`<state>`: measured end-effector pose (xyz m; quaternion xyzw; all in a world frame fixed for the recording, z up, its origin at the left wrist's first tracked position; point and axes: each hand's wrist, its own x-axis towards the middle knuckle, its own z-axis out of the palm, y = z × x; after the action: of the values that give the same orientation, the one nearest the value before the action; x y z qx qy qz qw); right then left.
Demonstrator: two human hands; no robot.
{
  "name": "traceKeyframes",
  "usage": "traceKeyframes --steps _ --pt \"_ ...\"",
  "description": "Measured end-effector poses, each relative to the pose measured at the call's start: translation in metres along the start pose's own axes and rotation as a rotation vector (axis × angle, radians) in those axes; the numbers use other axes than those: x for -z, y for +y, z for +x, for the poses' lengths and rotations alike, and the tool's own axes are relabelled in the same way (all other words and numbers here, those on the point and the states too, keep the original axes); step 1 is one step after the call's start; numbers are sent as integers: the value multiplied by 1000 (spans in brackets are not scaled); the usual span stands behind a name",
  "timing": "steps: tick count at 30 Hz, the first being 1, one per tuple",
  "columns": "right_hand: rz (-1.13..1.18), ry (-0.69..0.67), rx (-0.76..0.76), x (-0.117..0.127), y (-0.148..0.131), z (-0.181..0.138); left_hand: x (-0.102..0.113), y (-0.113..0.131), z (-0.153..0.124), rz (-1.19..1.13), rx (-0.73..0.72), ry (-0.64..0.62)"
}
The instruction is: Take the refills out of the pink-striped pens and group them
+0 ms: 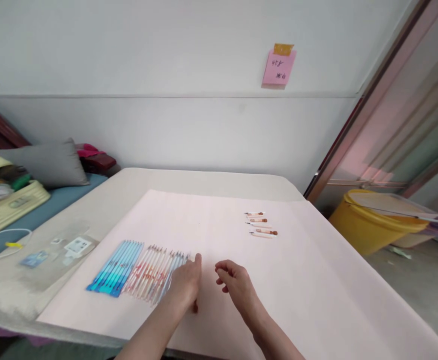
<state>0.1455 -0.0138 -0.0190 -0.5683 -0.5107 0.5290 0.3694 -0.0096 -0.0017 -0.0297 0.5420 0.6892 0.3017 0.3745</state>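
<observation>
A row of pens (136,272) lies side by side on a large pale pink sheet (316,280): blue ones at the left, clear ones with red print in the middle. My left hand (185,285) rests at the right end of the row, its fingers laid over the last pens. Beside it, my right hand (235,283) hovers just above the sheet with fingers loosely curled, and nothing shows in it. Farther back on the sheet lie several small pens with brown caps (262,224).
The sheet covers a beige table (102,205) against a white wall. An emptied clear plastic package (59,250) lies at the table's left. A grey pillow (46,162) and yellow case (6,207) sit left; a yellow bucket (369,225) stands right. A pink note (279,67) hangs on the wall.
</observation>
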Motion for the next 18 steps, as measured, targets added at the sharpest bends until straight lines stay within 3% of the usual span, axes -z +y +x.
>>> traceKeyframes --steps 7,11,14,18 --pt "121 -1 -61 -6 1 -2 -4 4 10 91 -6 -5" --pt "198 77 -138 -7 3 -5 -13 3 -1 53 -47 -140" --pt "290 78 -189 -6 6 -5 -24 7 -15 58 -204 -129" --pt "422 35 -151 -5 10 -2 -33 14 -25 80 -209 -149"
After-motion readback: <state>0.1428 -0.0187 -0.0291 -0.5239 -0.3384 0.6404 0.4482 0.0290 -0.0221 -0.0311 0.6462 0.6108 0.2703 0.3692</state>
